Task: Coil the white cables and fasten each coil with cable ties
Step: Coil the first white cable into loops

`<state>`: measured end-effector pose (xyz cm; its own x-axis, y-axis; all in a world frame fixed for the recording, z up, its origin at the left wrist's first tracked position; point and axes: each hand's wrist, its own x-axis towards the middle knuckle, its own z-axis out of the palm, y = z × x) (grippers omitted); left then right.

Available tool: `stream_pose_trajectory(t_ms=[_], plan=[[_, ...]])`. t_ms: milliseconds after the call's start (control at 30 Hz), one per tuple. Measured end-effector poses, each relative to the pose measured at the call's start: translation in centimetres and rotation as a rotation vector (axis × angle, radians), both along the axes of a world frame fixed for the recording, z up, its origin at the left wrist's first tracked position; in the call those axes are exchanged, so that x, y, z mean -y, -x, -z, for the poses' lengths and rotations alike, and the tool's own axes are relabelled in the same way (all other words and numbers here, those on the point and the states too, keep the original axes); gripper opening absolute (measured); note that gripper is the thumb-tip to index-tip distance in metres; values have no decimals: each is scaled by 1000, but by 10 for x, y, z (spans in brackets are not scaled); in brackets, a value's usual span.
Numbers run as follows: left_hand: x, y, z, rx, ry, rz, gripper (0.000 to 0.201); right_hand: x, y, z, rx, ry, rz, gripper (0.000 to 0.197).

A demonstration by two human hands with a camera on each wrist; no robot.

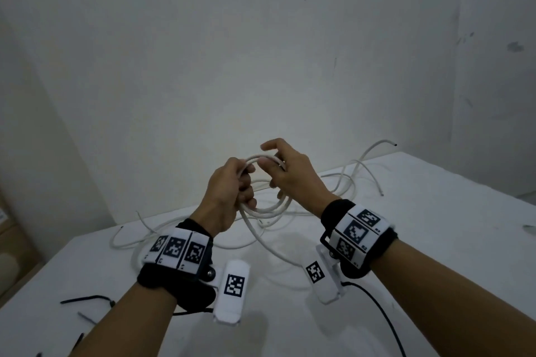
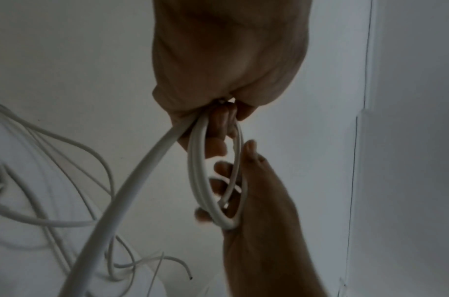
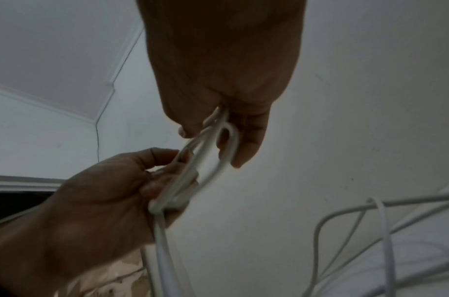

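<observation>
A small coil of white cable (image 1: 268,209) hangs in the air between both hands above the white table (image 1: 435,240). My left hand (image 1: 232,191) grips the coil's left side with its fingers curled round several loops (image 2: 198,170). My right hand (image 1: 287,174) holds the coil's right side, thumb and fingers hooked round the loops (image 3: 213,144), index finger lifted. The cable's loose tail (image 1: 272,249) runs down from the coil to the table. More white cables (image 1: 348,180) lie tangled on the table behind the hands.
Black cable ties (image 1: 87,298) lie on the table near its front left edge. A black cord (image 1: 385,319) trails from the right wrist camera. A pale wall stands close behind the table, and a cardboard box (image 1: 11,240) sits at the left.
</observation>
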<state>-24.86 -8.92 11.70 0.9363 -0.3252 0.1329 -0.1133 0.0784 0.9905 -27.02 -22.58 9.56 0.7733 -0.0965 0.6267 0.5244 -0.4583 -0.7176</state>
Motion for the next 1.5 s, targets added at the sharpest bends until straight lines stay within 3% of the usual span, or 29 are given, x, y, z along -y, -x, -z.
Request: stream_pose_trajectory(t_ms=[200,333,467,633,800,900,967,1067,1133,1200,1233,1300,1433,1500], plan=[[-12,-3,-6,-113,-11,213,37,-2,-4,22,140,115,199,21],[-23,-8,-12,-206,-35,343,48,-4,-6,21,169,203,176,21],[-21,-9,-14,-150,-15,253,38,-5,-7,14,219,251,167,23],[-7,-4,-4,-107,91,84,34,-10,-13,12,304,245,278,23],[-5,-5,0,-102,69,-6,34,-16,-16,19,347,227,303,39],[-3,-8,3,-95,115,-103,26,-15,-14,16,185,285,271,33],[-5,-11,4,-90,211,-162,26,-10,-9,14,76,278,314,40],[-11,-18,-2,-78,357,-247,26,-11,11,10,207,174,433,27],[-15,-24,-8,-59,443,-283,27,-18,27,11,80,151,286,30],[-18,-27,-13,-38,499,-301,27,-33,42,17,-275,134,34,43],[-18,-27,-15,-34,516,-304,27,-39,46,22,-415,76,-61,48],[-15,-25,-15,-40,535,-295,27,-47,44,31,-492,-163,-103,51],[-14,-21,-10,-68,538,-283,27,-53,28,23,-408,-906,-105,36],[-15,-20,-7,-63,510,-288,27,-48,21,13,-352,-1076,-126,31]])
